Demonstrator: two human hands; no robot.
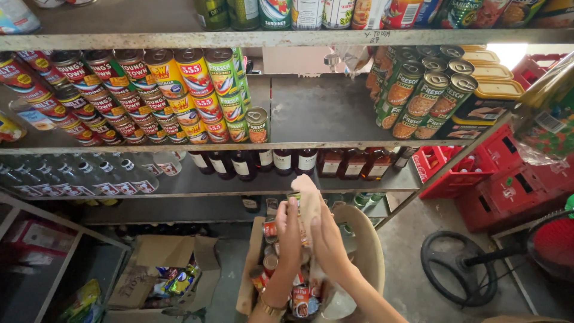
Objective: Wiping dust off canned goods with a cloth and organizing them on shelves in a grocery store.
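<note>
A tall metal shelf rack [239, 145] fills the upper view, its tiers packed with rows of tins at the left and right but with a broad bare stretch of the middle tier [323, 107] open between the red-and-yellow tins [197, 90] and the green-labelled tins [427, 98]. Below, a row of dark bottles [287, 161] lines the front lip of the next tier, with clear bottles [89, 173] to their left. On the floor, red crates [508, 179] crowd the right side beside a black fan base [457, 269], and an open cardboard box [161, 269] sits at lower left, leaving a narrow strip of bare concrete between. A beige plastic chair [365, 251] stands in the middle, carrying a shallow carton of small tins [281, 269]. Above that carton both hands meet: the left hand [289, 239] and the right hand [326, 242] press palm to palm around a pale crumpled cloth [308, 197], the grip of each closed narrowly on it, its upper end sticking up above the fingertips, just below the bottle shelf.
</note>
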